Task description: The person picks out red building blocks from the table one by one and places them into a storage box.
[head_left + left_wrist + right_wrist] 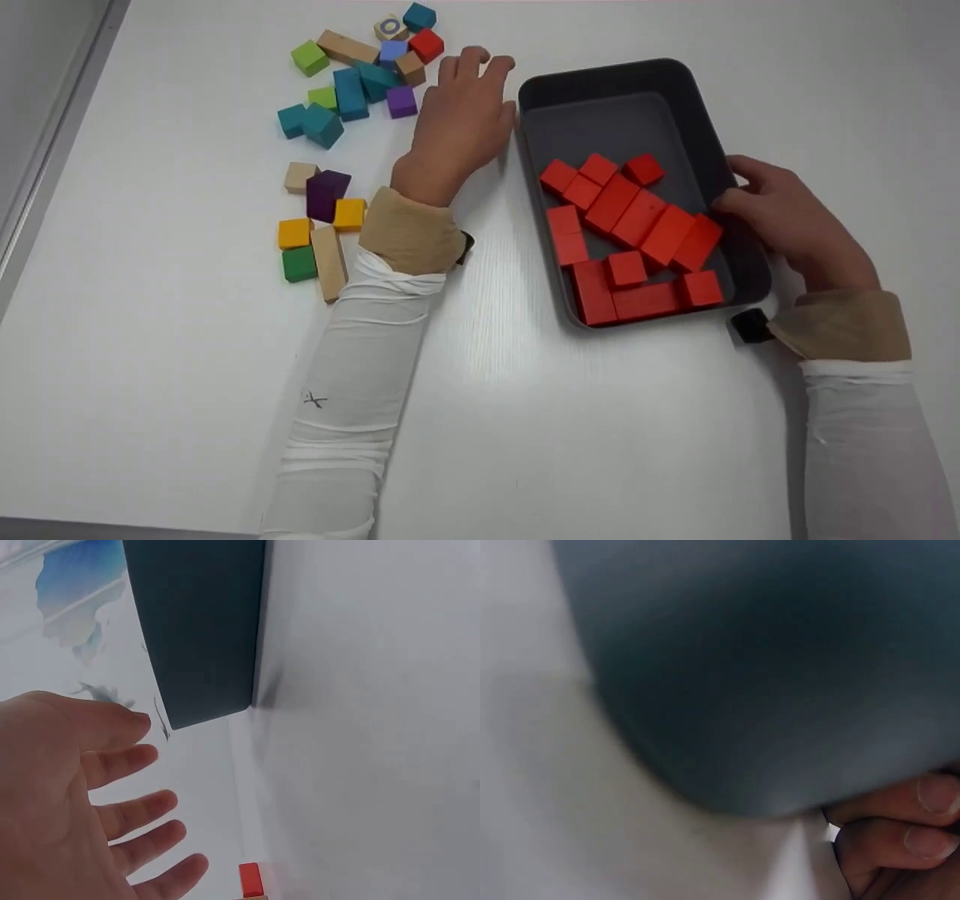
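Note:
A dark grey tray [607, 124] lies on the white table, with several red wooden blocks [637, 216] in its middle and near part. My right hand [799, 217] grips the tray's right side, thumb at the rim; the right wrist view shows the tray's wall [765, 690] large and blurred, with fingertips [930, 840] beside it. Just left of the tray, my left hand [465, 120] hovers with fingers spread and nothing held. In the left wrist view its fingers [146, 814] stand apart from the tray's dark outer wall [202, 637].
Left of my left hand lies a loose group of coloured blocks [351, 94], including one red block [427, 45]. Nearer, beside the left sleeve, sit more blocks, among them a purple one [326, 196], a green one [299, 264] and a long plain wooden one [328, 262].

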### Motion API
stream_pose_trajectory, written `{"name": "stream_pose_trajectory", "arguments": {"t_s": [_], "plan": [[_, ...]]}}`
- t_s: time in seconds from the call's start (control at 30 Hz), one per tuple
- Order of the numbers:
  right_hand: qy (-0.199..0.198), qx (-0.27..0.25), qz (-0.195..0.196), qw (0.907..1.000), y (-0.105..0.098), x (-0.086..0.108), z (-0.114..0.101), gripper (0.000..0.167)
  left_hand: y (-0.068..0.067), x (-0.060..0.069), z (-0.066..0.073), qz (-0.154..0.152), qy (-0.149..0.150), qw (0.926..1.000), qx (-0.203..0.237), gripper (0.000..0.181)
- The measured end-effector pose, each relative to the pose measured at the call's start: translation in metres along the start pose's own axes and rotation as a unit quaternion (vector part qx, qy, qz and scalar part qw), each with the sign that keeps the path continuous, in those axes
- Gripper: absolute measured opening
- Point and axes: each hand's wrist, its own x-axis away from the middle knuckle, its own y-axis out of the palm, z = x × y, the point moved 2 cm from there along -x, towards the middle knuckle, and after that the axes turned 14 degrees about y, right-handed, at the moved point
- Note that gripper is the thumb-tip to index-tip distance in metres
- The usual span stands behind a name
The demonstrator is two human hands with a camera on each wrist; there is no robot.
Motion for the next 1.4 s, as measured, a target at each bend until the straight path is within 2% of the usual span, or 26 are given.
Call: {"name": "stream_pose_trajectory", "arguments": {"t_s": [0.2,0.4,0.63,0.77,0.83,1.0,1.2,1.4], "plan": [[-0.009,0.012,0.002,0.9999,-0.006,0.005,0.008,0.055,0.008,-0.015,-0.006,-0.014,-0.042,0.999,0.004,0.063],[-0.014,0.01,-0.009,0.9998,-0.005,0.005,0.014,0.054,0.014,-0.028,-0.019,-0.029,-0.077,0.9965,0.015,0.065],[-0.016,-0.001,-0.024,0.9996,-0.004,0.0,0.015,0.057,0.01,-0.048,-0.04,-0.071,-0.111,0.9912,0.011,0.065],[-0.022,0.004,-0.028,0.9994,-0.006,-0.002,0.011,0.058,0.004,-0.056,-0.047,-0.091,-0.117,0.9889,-0.005,0.063],[-0.026,0.006,-0.025,0.9994,-0.007,-0.003,0.008,0.058,-0.001,-0.06,-0.049,-0.092,-0.114,0.9889,-0.022,0.061],[-0.036,-0.001,-0.026,0.999,-0.007,-0.007,-0.001,0.059,-0.011,-0.061,-0.049,-0.068,-0.112,0.9905,-0.043,0.051],[-0.038,-0.005,-0.035,0.9986,-0.002,-0.007,0.002,0.06,-0.003,-0.046,-0.046,-0.046,-0.11,0.9927,0.018,0.045],[-0.03,0.011,-0.026,0.9992,-0.013,0.0,0.013,0.061,0.0,-0.042,-0.035,-0.047,-0.126,0.9885,0.069,0.054]]}}
